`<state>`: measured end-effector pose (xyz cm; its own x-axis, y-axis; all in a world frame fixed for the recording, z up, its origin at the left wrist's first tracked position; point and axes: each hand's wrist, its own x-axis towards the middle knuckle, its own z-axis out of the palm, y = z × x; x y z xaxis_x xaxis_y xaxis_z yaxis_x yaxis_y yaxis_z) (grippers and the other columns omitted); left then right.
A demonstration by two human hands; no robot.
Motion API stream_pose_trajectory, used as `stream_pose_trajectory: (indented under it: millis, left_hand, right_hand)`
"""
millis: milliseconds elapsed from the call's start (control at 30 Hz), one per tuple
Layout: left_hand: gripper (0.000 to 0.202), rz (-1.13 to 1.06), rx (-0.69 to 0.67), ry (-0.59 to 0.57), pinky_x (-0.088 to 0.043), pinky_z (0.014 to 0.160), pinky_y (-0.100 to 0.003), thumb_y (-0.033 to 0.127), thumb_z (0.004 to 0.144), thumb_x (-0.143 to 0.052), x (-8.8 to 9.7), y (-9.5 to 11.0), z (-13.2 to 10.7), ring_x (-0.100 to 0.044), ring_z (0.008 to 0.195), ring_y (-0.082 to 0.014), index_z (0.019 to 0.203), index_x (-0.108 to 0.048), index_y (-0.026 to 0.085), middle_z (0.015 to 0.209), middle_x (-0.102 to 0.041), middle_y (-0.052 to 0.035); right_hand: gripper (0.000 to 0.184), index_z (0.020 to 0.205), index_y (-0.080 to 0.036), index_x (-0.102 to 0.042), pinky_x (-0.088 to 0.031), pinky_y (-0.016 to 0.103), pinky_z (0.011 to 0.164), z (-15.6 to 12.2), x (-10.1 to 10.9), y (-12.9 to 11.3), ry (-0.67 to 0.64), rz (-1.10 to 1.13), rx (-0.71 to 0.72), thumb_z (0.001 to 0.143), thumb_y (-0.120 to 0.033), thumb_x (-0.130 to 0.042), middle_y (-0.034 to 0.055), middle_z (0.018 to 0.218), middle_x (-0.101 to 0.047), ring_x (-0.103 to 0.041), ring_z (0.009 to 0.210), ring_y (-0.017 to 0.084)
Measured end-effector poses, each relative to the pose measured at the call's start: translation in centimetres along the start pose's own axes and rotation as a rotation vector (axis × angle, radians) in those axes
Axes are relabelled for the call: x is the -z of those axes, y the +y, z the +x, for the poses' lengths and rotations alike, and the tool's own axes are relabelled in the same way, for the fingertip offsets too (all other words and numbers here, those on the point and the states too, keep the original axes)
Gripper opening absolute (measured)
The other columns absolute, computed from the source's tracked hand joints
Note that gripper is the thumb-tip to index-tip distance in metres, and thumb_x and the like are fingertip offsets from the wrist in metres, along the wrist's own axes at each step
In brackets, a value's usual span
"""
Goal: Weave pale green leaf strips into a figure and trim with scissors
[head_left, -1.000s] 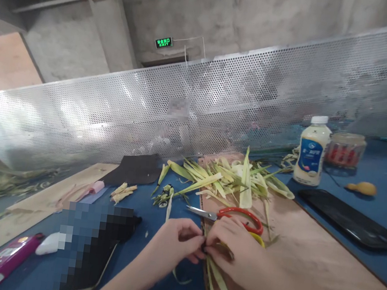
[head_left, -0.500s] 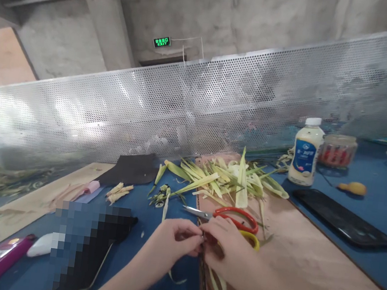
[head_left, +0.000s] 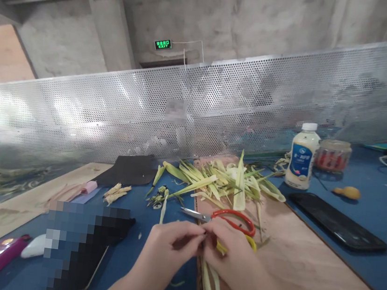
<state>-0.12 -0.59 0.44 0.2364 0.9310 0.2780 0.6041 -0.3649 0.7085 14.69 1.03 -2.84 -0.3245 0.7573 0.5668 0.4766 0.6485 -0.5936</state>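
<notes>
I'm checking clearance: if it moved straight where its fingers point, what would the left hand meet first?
The left hand would likely meet the right hand first, near its fingertips; whether they already touch is unclear.

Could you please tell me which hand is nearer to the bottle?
Right. The right hand is in front of and left of the bottle; the left hand is farther left.

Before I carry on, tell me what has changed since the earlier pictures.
The left hand and right hand have edged slightly toward the red-and-yellow-handled metal scissors; the thin pale-green leaf strips below them have shifted and curve differently. No grasp or release shows: the fingertips still meet. The scissors, yellow-green leaf pile and white-capped bottle stayed put; only the view of them shifted.
</notes>
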Motion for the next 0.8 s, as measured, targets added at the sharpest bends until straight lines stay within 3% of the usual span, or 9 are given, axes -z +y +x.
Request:
stream_pose_trajectory:
  millis: [200, 333, 500, 633, 800]
  left_hand:
    - [0.019, -0.043, -0.027, 0.000, -0.047, 0.059, -0.020, 0.028, 0.077, -0.049, 0.2, -0.6, 0.0, -0.060, 0.062, -0.0141, 0.076, -0.066, 0.019, 0.068, -0.066, -0.0018]
    - [0.018, -0.084, 0.001, 0.002, -0.049, 0.063, -0.022, 0.029, 0.076, -0.051, 0.2, -0.9, -0.1, -0.063, 0.066, -0.0156, 0.077, -0.065, 0.019, 0.073, -0.067, -0.0021]
    - [0.015, -0.218, 0.096, 0.012, -0.050, 0.062, -0.023, 0.028, 0.073, -0.054, 0.2, -0.4, 0.2, -0.062, 0.063, -0.0156, 0.073, -0.063, 0.016, 0.070, -0.064, -0.0021]
    - [0.013, -0.378, 0.136, 0.013, -0.050, 0.059, -0.023, 0.028, 0.072, -0.055, 0.2, -0.4, 0.4, -0.060, 0.058, -0.0135, 0.071, -0.060, 0.016, 0.063, -0.062, 0.0001]
    - [0.012, -0.410, 0.132, 0.009, -0.049, 0.057, -0.023, 0.027, 0.073, -0.055, 0.3, -0.6, 0.5, -0.058, 0.054, -0.0118, 0.072, -0.058, 0.015, 0.060, -0.060, 0.0014]
  right_hand:
    - [0.011, 0.065, -0.017, -0.053, -0.040, 0.023, 0.057, 0.3, 0.4, 0.2, -0.011, 0.009, -0.028, 0.071, -0.010, -0.049, -0.0025, 0.060, -0.054, -0.050, 0.059, 0.011]
    - [0.008, 0.072, -0.018, -0.056, -0.042, 0.026, 0.063, 0.2, 1.0, 0.2, -0.077, 0.078, -0.078, 0.077, -0.015, -0.050, -0.0014, 0.068, -0.058, -0.053, 0.066, 0.012]
    - [0.018, 0.068, -0.019, -0.058, -0.041, 0.026, 0.062, 0.2, 1.4, 0.1, -0.098, 0.102, -0.137, 0.082, -0.025, -0.049, -0.0014, 0.067, -0.057, -0.052, 0.066, 0.012]
    - [0.019, 0.068, -0.019, -0.058, -0.040, 0.025, 0.060, 0.3, 1.4, 0.2, -0.112, 0.133, -0.157, 0.083, -0.026, -0.048, -0.0018, 0.066, -0.056, -0.052, 0.065, 0.012]
    - [0.018, 0.067, -0.019, -0.055, -0.039, 0.024, 0.061, 0.2, 1.1, 0.8, -0.074, 0.165, -0.118, 0.083, -0.024, -0.047, -0.0027, 0.068, -0.054, -0.051, 0.067, 0.011]
